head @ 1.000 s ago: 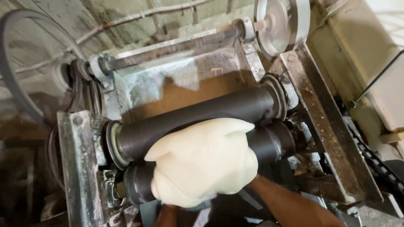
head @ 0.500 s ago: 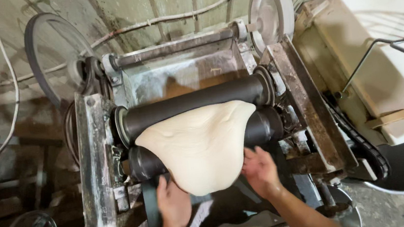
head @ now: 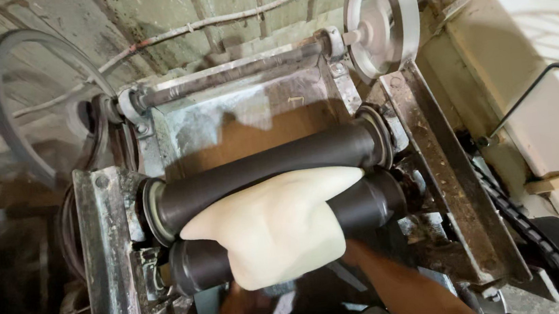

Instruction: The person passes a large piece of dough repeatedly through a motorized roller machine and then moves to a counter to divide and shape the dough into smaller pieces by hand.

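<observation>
My dough (head: 276,229) is a pale, thick slab draped over the near roller (head: 359,207) of the rolling machine, its far edge pinched into the gap between that roller and the far roller (head: 260,169). Both rollers are dark and lie crosswise, the far one just above and behind the near one. The dough spreads wide where it meets the gap and hangs folded toward me over the front of the near roller, covering its middle.

My left hand (head: 242,297) is under the near edge of the dough, mostly hidden by it; only a bit of it and the wrist shows, blurred. I cannot tell how far my fingers are spread there or whether they have hold of the dough. My right hand (head: 351,249) is tucked against the right near corner of the dough, with only the forearm plainly showing; its fingers are hidden too, so I cannot tell their grip.

Beyond the rollers sits a worn metal tray (head: 235,117), dusted pale, sloping up to a thin shaft. On the far right end of that shaft is a metal flywheel (head: 375,18); on the far left a large belt wheel (head: 8,101) stands against the brick wall. To the right of the machine stands a cream-coloured box (head: 537,64).
</observation>
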